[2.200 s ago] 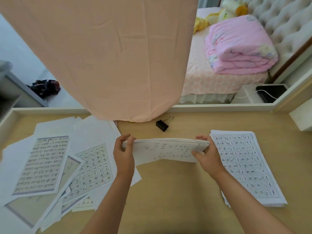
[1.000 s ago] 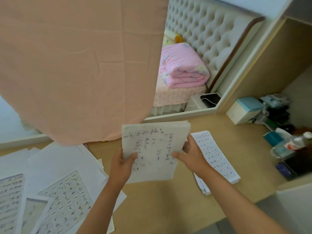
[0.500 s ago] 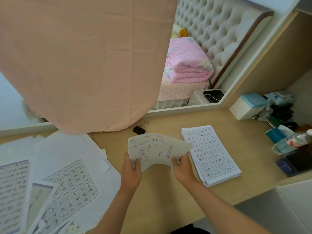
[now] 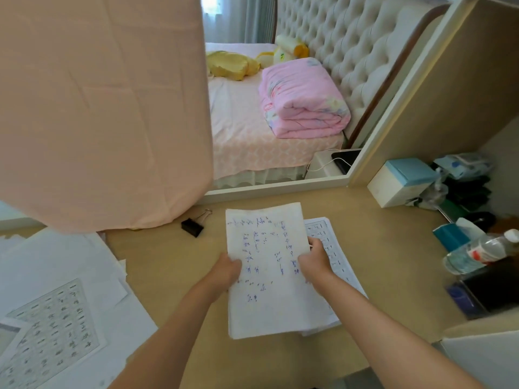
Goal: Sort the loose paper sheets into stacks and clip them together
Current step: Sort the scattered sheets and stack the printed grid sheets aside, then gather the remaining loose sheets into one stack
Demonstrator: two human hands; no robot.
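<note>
A bundle of white sheets with blue handwriting (image 4: 266, 279) lies flat in portrait position over the wooden desk (image 4: 387, 276). My left hand (image 4: 227, 270) grips its left edge and my right hand (image 4: 314, 261) grips its right edge. The bundle covers most of the printed stack (image 4: 331, 254) underneath, whose right part shows. A black binder clip (image 4: 193, 224) lies on the desk to the upper left of the bundle. Loose printed sheets (image 4: 53, 313) are spread at the left.
A peach cloth (image 4: 104, 108) hangs over the desk's back left. At the right stand a white and blue box (image 4: 401, 182), a plastic bottle (image 4: 483, 251), a teal box (image 4: 449, 235) and dark clutter. A mirror behind shows a bed.
The handwritten bundle went from held up and bent to lying flat over the printed stack. Both hands moved right with it and keep their hold on its edges.
</note>
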